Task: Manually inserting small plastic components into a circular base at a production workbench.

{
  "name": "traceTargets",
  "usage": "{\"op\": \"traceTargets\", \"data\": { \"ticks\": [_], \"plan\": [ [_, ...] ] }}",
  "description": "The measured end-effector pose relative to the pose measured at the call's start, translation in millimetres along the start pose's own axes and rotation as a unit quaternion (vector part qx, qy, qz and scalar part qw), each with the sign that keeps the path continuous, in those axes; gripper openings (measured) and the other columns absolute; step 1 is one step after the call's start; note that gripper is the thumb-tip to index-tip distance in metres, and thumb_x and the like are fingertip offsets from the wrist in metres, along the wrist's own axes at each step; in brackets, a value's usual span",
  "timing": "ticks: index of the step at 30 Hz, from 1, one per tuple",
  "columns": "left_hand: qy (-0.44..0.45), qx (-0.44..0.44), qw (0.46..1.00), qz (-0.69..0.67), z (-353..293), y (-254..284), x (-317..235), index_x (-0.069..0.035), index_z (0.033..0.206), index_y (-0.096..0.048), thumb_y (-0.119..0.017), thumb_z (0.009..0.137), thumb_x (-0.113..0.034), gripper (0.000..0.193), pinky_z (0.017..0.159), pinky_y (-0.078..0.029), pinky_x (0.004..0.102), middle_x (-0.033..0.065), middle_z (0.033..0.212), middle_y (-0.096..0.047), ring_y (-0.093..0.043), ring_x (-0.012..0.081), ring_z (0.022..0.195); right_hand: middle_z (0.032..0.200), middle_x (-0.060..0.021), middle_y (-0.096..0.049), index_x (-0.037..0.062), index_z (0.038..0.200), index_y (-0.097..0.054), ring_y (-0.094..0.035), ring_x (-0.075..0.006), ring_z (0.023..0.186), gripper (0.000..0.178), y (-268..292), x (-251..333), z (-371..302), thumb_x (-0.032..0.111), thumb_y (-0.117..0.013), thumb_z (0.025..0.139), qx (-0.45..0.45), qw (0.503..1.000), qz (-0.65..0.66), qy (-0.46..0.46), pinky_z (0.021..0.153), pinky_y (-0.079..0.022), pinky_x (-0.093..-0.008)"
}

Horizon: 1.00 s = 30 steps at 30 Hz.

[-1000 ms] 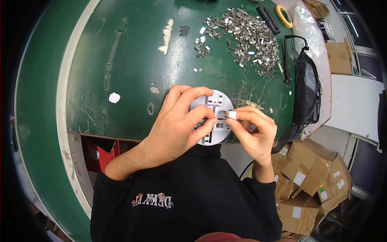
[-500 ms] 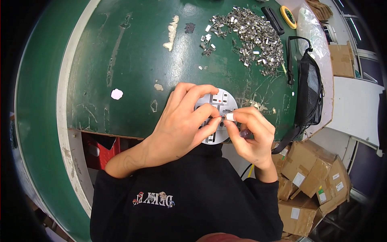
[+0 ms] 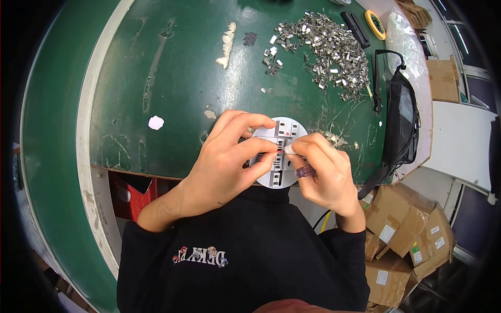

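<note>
Pinching one thin red strip (image 3: 281, 152) with left hand (image 3: 227, 159), holding one small white piece (image 3: 288, 149) and one see-through purple rod (image 3: 305, 171) with right hand (image 3: 330, 177), over one round grey disc (image 3: 267, 132).

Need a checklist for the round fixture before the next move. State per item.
1. Left hand at the round grey fixture: ok, fingers over its left side.
2. Purple handle secured in the right hand: ok, within its curled fingers.
3. Fingertip grip on the red sliver: cannot tell, too small.
4. Fixture fully supported by the green table: cannot tell, underside hidden.
5. Metal clip pile apart from the fixture: ok.
6. Black mesh bag away from both hands: ok.
</note>
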<state>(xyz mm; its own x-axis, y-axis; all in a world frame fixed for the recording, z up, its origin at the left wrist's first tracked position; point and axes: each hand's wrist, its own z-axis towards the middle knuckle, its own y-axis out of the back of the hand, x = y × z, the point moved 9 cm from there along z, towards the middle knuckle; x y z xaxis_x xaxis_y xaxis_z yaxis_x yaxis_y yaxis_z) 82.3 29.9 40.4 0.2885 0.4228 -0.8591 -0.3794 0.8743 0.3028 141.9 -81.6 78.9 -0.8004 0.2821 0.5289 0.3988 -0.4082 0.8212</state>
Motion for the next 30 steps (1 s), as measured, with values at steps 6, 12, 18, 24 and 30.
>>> {"op": "traceTargets", "data": {
  "ticks": [6,12,18,24,30],
  "plan": [
    [0.009,-0.018,1.000,0.001,1,3,-1,-0.005,0.085,-0.071,-0.073,0.069,0.008,0.021,0.077,-0.046,0.0258,0.0074,0.113,-0.064,-0.053,0.0183,0.096,0.088,-0.0083,-0.063,-0.0004,0.091,-0.063,-0.051,-0.0186,0.058,0.024,-1,4,4,-0.012,-0.066,0.070,0.010,1.000,-0.025,0.009,0.049,-0.041,-0.0284],
    [0.026,-0.008,1.000,-0.006,0,1,4,-0.005,0.087,-0.070,-0.073,0.069,0.007,0.021,0.077,-0.047,0.0260,0.0079,0.113,-0.063,-0.053,0.0186,0.096,0.088,-0.0081,-0.063,-0.0004,0.091,-0.063,-0.051,-0.0186,0.058,0.023,-6,4,11,-0.011,-0.066,0.071,0.079,0.995,-0.058,0.002,0.049,-0.041,-0.0286],
    [0.038,-0.009,0.999,-0.019,-1,2,6,-0.004,0.088,-0.070,-0.073,0.070,0.006,0.020,0.078,-0.047,0.0263,0.0078,0.113,-0.063,-0.053,0.0186,0.095,0.085,-0.0072,-0.061,0.0000,0.088,-0.061,-0.049,-0.0184,0.057,0.022,-13,4,16,-0.011,-0.065,0.070,0.123,0.991,-0.057,-0.024,0.050,-0.041,-0.0283],
    [0.042,-0.003,0.999,-0.023,-1,1,7,-0.003,0.088,-0.070,-0.073,0.072,0.005,0.019,0.078,-0.047,0.0266,0.0074,0.113,-0.063,-0.053,0.0185,0.095,0.084,-0.0067,-0.060,0.0005,0.085,-0.060,-0.048,-0.0174,0.058,0.020,-10,-1,12,-0.010,-0.064,0.070,0.086,0.995,0.003,-0.048,0.050,-0.040,-0.0280],
    [0.048,0.006,0.999,-0.021,0,1,7,-0.002,0.087,-0.070,-0.073,0.072,0.005,0.017,0.078,-0.047,0.0267,0.0070,0.113,-0.063,-0.053,0.0184,0.094,0.080,-0.0065,-0.060,0.0004,0.084,-0.060,-0.045,-0.0163,0.054,0.016,-15,-3,11,-0.011,-0.064,0.073,0.091,0.995,-0.002,-0.033,0.049,-0.038,-0.0270]
  ]
}}
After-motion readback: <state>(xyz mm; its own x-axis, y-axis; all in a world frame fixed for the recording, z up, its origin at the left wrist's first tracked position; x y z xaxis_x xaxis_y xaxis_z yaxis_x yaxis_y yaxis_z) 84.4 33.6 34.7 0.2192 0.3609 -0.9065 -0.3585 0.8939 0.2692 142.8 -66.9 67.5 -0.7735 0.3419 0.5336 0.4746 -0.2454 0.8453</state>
